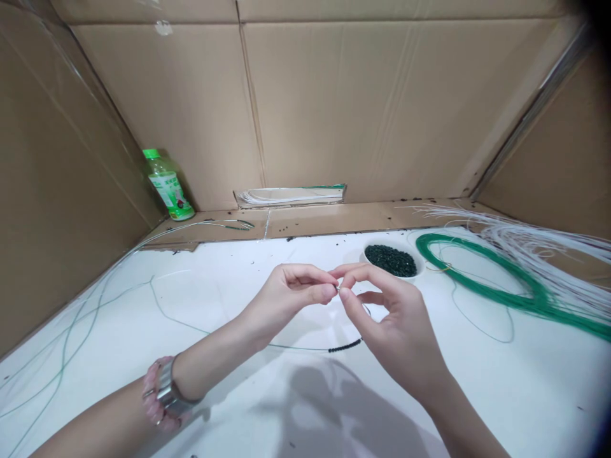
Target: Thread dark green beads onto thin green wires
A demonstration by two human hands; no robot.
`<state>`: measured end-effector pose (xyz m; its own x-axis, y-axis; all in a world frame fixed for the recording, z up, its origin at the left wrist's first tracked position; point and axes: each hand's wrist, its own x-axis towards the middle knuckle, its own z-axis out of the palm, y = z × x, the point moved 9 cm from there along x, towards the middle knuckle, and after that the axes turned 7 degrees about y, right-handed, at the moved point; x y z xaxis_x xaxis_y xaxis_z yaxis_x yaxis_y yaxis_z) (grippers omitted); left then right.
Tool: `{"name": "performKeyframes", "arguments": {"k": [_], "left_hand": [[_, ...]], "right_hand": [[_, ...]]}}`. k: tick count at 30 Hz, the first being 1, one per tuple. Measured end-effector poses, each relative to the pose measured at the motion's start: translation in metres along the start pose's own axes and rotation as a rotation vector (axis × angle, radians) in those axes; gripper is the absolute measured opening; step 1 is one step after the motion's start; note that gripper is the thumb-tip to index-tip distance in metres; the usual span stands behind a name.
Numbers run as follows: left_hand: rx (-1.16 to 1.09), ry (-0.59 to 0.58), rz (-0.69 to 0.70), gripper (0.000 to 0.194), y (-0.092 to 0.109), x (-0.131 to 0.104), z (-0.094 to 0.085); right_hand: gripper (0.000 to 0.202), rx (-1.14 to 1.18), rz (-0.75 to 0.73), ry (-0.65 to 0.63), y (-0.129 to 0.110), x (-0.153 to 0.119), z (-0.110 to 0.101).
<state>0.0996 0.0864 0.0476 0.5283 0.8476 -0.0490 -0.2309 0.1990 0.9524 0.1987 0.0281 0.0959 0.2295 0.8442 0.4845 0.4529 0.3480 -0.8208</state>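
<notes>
My left hand (296,292) and my right hand (391,312) meet fingertip to fingertip above the white tabletop. Thumb and forefinger of the left are pinched together; a tiny dark speck shows at their tips, too small to name for sure. My right hand pinches what looks like the end of a thin green cord (298,347), which loops beneath both hands. Threaded on it is a row of black beads (344,346), partly hidden behind the right fingers. Just beyond the right hand stands a white bowl (422,266) full of loose black beads (390,260).
A green coil of cord (482,289) and a bundle of white strands (539,242) lie at the right. Loose cords (67,346) run along the left. At the back left, a green-capped bottle (169,191) stands against cardboard walls (324,108) with a slot (291,196).
</notes>
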Motion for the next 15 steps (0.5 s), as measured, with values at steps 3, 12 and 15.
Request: {"name": "performKeyframes", "arguments": {"k": [3,12,15], "left_hand": [[-0.092,-0.009,-0.075,0.010,-0.006,-0.002,0.003],[-0.130,-0.015,-0.106,0.013,-0.010,-0.005,0.004],[-0.121,-0.011,-0.087,0.011,-0.008,-0.006,0.004]], "right_hand": [[0.007,0.060,0.065,-0.039,0.004,0.000,0.002],[0.008,0.183,0.155,-0.024,0.011,0.001,0.007],[0.008,0.196,0.172,-0.037,0.012,0.001,0.007]]}}
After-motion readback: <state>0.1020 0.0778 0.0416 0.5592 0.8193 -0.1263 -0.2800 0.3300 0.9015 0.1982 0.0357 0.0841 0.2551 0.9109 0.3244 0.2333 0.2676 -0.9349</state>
